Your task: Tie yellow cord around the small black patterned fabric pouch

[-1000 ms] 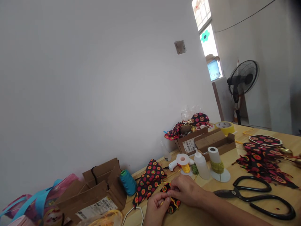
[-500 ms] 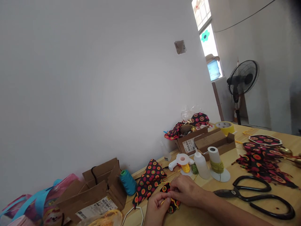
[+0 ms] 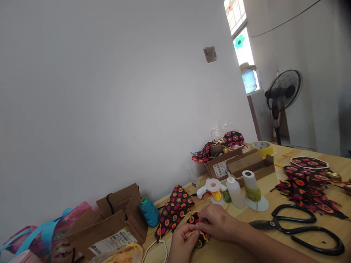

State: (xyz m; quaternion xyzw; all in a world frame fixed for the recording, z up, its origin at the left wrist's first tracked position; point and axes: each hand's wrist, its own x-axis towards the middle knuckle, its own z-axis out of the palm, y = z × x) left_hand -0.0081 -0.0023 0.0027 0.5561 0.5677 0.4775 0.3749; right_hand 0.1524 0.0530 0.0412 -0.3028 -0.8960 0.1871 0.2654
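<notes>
My left hand (image 3: 183, 239) and my right hand (image 3: 216, 221) meet at the front of the table, fingertips pinched close together. Between them runs a thin yellow cord (image 3: 204, 233), its strands showing around my fingers. Just under the fingertips lies a small black fabric piece (image 3: 201, 241) with red and orange round motifs, partly covered by both hands. A larger fabric piece (image 3: 177, 202) of the same print sits beyond my left hand. Beside that hand is a white hexagonal frame (image 3: 166, 250), cut off by the picture edge.
Large black-handled scissors (image 3: 276, 223) lie right of my forearm. Behind my hands stand a yellow thread spool (image 3: 216, 195), a white squeeze bottle (image 3: 235, 191) and a green cord roll (image 3: 252, 193). A blue thread cone (image 3: 149, 212) and cardboard box (image 3: 109, 232) stand left; fabric scraps (image 3: 304, 190) lie right.
</notes>
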